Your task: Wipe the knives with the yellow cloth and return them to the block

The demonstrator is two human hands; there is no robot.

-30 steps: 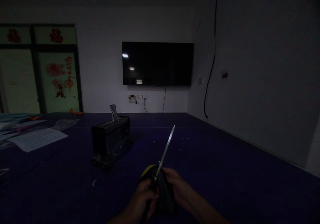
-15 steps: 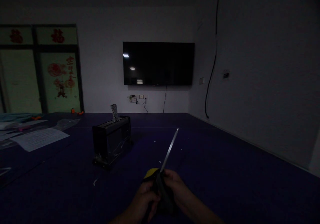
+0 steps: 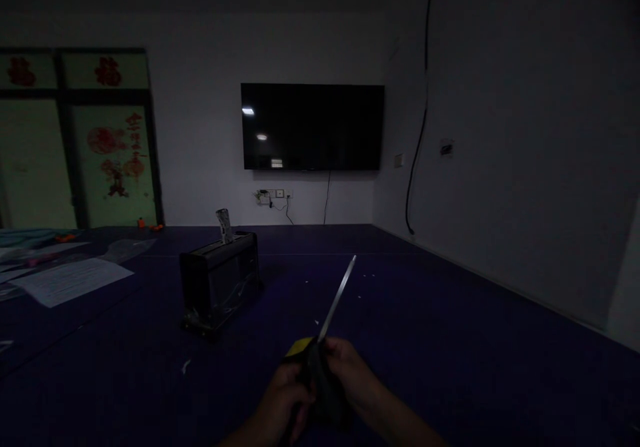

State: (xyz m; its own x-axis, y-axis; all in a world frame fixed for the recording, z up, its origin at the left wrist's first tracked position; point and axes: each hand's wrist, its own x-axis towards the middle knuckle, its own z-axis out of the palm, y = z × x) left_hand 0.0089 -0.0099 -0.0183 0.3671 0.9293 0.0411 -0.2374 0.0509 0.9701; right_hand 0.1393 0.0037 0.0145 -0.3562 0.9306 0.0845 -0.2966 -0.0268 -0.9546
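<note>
In the head view, a dark object with a yellow part (image 3: pixel 300 348) is held between my two hands near the lower middle. A long, thin silver rod or strip (image 3: pixel 338 298) sticks up out of it and leans to the right. My left hand (image 3: pixel 287 390) wraps round its left side with the fingers curled. My right hand (image 3: pixel 350 367) grips it from the right, close to the base of the silver strip. Its lower part is lost in the dark, so I cannot tell its exact kind.
Left of my hands stands a black box-shaped stand (image 3: pixel 220 277) with a patterned piece (image 3: pixel 225 226) upright on top. Printed paper (image 3: pixel 75 280) lies farther left. Small white scraps (image 3: pixel 186 366) dot the dark blue surface (image 3: pixel 450 340). A television (image 3: pixel 313 127) hangs on the far wall.
The whole view has shifted slightly, so the room's things sit a little more to the left. Both hands keep their hold on the dark and yellow object.
</note>
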